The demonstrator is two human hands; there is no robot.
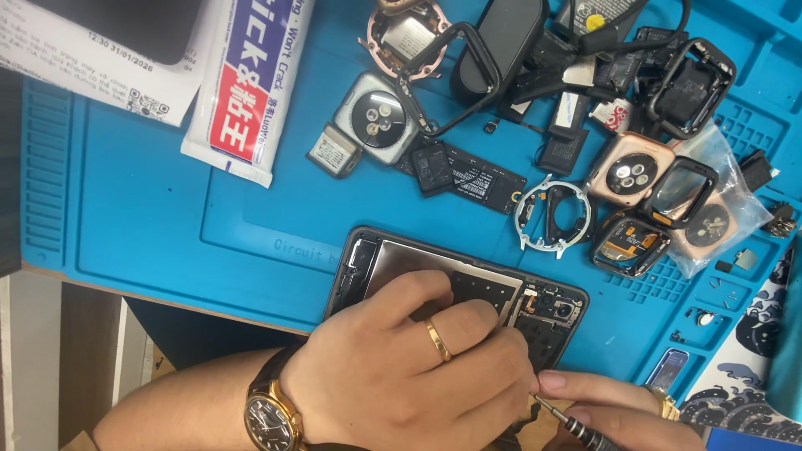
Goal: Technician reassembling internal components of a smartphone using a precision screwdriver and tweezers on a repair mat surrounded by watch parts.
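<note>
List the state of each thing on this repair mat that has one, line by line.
Phone: back cover off, internals exposed, flat on the blue mat.
Left hand: resting on the phone.
Right hand: gripping a precision screwdriver.
Silver smartwatch case: sensor side up.
Rose-gold smartwatch case: sensor side up.
Adhesive tube: lying flat.
Round metal watch frame: stripped, loose.
</note>
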